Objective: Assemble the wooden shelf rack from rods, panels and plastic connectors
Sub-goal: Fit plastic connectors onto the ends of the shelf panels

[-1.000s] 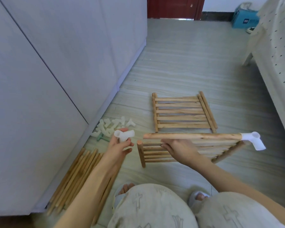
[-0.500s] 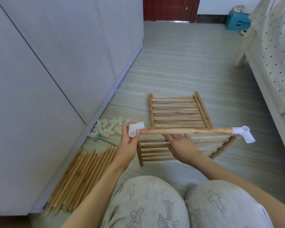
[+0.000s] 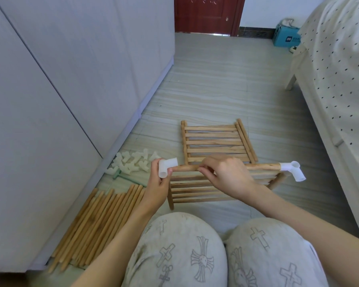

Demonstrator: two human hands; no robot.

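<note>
Gripping a white connector [image 3: 166, 167] in our left hand [image 3: 157, 184] at frame centre, our right hand [image 3: 226, 176] pinches the rod [image 3: 184, 168] (another connector [image 3: 292, 169] caps its far end).

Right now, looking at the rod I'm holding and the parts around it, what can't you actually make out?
- Head view: whether the rod is fully seated in the left connector; the left hand covers the joint.
- Rod's middle: hidden under the right hand.
- Near panel: partly behind both hands.
- Connector pile: too small to count.
</note>
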